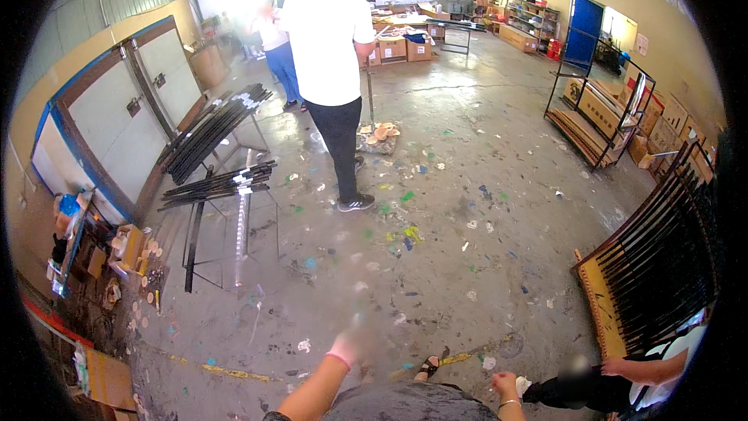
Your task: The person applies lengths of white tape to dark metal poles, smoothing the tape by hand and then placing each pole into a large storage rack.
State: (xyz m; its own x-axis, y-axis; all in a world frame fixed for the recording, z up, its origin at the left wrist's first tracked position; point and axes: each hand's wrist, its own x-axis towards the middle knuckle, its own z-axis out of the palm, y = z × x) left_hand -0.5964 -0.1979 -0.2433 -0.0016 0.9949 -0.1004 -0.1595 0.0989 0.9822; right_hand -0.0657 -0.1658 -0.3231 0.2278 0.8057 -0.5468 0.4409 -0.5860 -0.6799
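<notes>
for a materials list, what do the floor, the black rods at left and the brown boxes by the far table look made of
Floor: likely concrete, dull grey and stained. Black rods: perhaps painted metal or plastic; straight, dark, too small to tell. Brown boxes: probably cardboard, matte, with flat sides.

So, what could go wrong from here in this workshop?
Someone might slip on the small white, green and blue scraps littering the grey concrete floor. The nearer pile of long black rods has uneven ends sticking out, so a passer-by could knock some down. The person's bare right hand appears close to the co-worker in a white top and black trousers, so a swing might bump them.
</notes>
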